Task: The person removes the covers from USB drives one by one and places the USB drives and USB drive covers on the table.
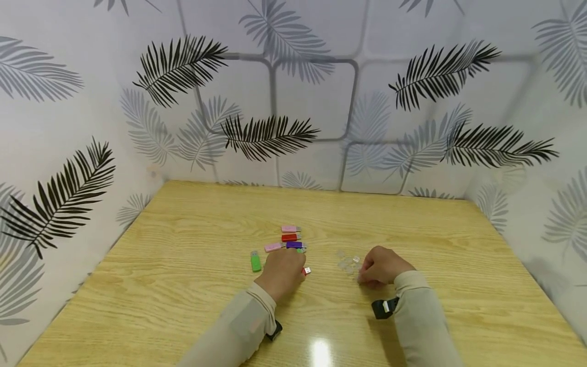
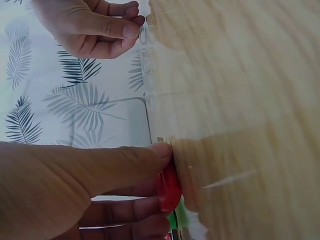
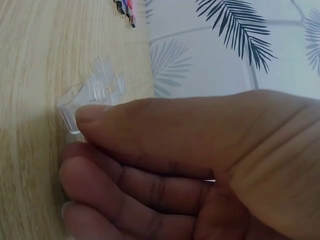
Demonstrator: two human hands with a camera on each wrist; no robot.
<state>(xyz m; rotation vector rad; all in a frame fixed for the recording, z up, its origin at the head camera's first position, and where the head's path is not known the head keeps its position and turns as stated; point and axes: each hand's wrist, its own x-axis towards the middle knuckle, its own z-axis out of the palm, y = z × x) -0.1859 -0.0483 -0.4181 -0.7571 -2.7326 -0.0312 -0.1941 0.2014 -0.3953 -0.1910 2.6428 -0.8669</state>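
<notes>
My left hand (image 1: 283, 272) pinches a red USB stick (image 2: 170, 189) between thumb and fingers, low against the wooden table. Its metal plug points right in the head view. To the right, my right hand (image 1: 384, 266) has thumb and fingertips on a clear plastic cap (image 3: 71, 106) at the tabletop. Several more clear caps (image 3: 102, 80) lie in a loose cluster just beyond those fingers. Past my left hand lie a purple USB stick (image 1: 294, 245), another red USB stick (image 1: 289, 237) and two pink ones. A green USB stick (image 1: 255, 262) sits to its left.
The wooden table (image 1: 206, 300) reaches back to a wall (image 1: 312, 117) patterned with leaves. Walls also stand at the left and right. Dark straps with small cameras (image 1: 384, 308) are on both wrists. A light glare shows near the front edge.
</notes>
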